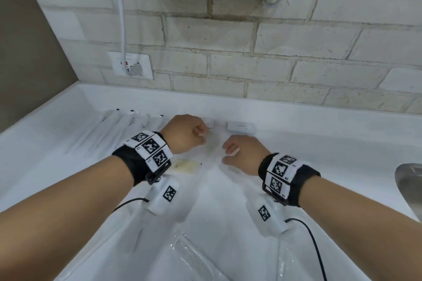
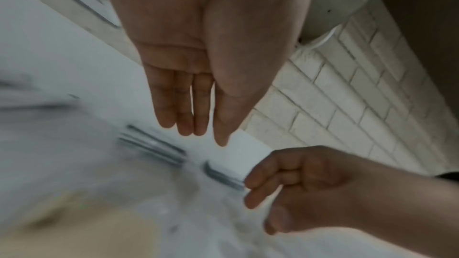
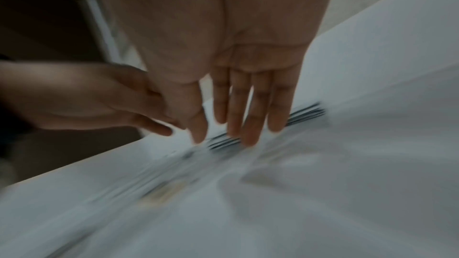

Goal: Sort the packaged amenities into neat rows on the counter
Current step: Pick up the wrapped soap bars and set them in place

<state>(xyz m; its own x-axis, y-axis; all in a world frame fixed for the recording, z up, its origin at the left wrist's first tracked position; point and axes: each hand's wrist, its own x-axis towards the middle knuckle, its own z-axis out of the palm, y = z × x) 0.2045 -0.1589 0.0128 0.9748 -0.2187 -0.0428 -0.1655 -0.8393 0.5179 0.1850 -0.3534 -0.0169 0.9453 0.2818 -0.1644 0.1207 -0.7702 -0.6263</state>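
on glossy white counter (image 1: 319, 143), flat rectangular box (image 1: 240, 126); crinkly clear packets (image 1: 109, 130).

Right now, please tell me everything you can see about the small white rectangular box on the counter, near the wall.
The small white rectangular box looks like cardboard, with a thin line of dark print, too small to read, on its top face. It lies flat on the white counter, long side parallel to the brick wall. Nothing touches it; the right hand is just in front of it, apart.
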